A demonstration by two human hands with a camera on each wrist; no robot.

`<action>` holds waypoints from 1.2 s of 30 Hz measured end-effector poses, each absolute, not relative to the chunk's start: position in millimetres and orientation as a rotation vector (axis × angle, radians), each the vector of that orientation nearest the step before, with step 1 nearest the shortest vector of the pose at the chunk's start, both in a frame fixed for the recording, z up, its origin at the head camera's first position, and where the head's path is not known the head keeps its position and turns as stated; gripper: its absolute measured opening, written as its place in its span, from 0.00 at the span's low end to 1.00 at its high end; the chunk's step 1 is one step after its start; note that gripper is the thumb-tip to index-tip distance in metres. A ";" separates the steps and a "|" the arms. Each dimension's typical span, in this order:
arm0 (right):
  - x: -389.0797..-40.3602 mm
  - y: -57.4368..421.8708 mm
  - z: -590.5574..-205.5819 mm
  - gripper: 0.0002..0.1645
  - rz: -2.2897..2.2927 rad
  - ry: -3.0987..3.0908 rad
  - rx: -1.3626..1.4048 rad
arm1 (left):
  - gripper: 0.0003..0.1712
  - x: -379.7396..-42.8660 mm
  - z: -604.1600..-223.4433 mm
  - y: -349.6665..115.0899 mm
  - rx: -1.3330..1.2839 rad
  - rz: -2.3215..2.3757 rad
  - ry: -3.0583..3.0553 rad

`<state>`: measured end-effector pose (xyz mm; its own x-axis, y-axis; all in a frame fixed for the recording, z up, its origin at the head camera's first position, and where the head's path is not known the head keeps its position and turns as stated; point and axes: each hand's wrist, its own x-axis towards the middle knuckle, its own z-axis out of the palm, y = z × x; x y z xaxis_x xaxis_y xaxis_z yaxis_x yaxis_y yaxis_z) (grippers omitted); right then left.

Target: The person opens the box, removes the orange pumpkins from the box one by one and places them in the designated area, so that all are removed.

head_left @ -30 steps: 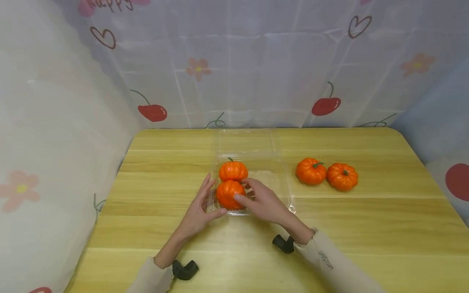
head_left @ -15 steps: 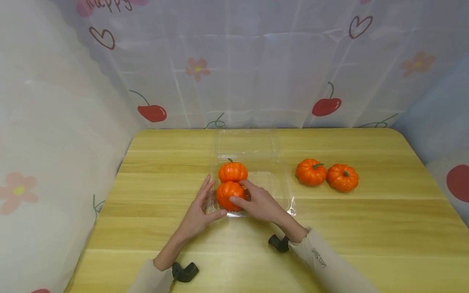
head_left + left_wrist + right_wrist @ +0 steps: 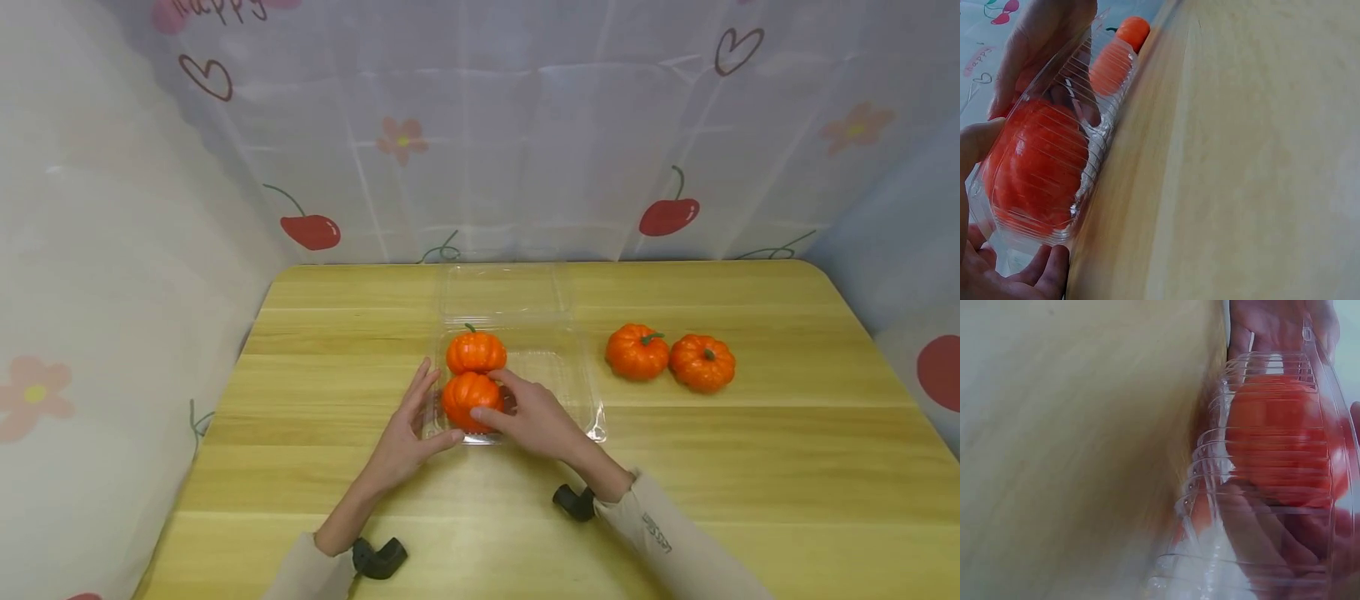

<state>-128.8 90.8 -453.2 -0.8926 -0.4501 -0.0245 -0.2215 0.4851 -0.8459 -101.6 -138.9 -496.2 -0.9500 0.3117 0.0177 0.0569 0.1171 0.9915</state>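
Right hand grips a glossy orange ribbed pumpkin at the near left of an open, clear plastic hinged box.
Nearest, beige sleeves, with a black curved fitting at each wrist, cross a pale wood-grain table; the left hand is open, fingers extended along the box's left side and thumb spread toward its near edge, while the right hand's thumb and fingers curl about the gripped pumpkin; just beyond that, at the far left inside the box, is a second orange ribbed pumpkin with a green stem; right of the box, a third green-stemmed orange pumpkin and a fourth sit side by side; farther back lies the box's folded-back clear lid, and beyond it hangs a pale curtain printed with hearts, flowers and cherries.
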 end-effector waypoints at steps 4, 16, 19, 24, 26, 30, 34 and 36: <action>-127.5 92.7 -454.0 0.33 -1.391 2.508 -0.561 | 0.52 -101.3 -496.4 -138.6 0.366 1.929 2.201; -126.0 101.5 -450.9 0.33 -1.641 2.365 -0.443 | 0.52 -101.0 -496.5 -137.7 0.374 1.913 2.231; -125.6 103.5 -450.2 0.33 -1.703 2.328 -0.442 | 0.52 -101.1 -496.2 -137.4 0.383 1.929 2.218; -125.4 104.6 -453.2 0.34 -1.741 2.319 -0.479 | 0.52 -101.1 -496.7 -137.5 0.388 1.939 2.223; -125.3 104.8 -455.0 0.34 -1.746 2.326 -0.501 | 0.52 -101.1 -496.9 -137.7 0.383 1.937 2.231; -125.2 105.5 -457.6 0.36 -1.773 2.311 -0.534 | 0.52 -100.9 -497.5 -138.0 0.379 1.941 2.226; -125.4 106.1 -458.0 0.36 -1.819 2.256 -0.542 | 0.52 -100.8 -497.2 -137.8 0.373 1.936 2.222; -125.2 106.3 -457.4 0.36 -1.819 2.257 -0.540 | 0.52 -100.8 -496.4 -137.2 0.373 1.932 2.225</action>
<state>-125.2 106.3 -457.4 -0.9149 -0.3961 0.0770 -0.1594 0.1794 -0.9708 -100.8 -137.2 -496.4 -0.9542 0.2973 0.0345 0.0760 0.1289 0.9887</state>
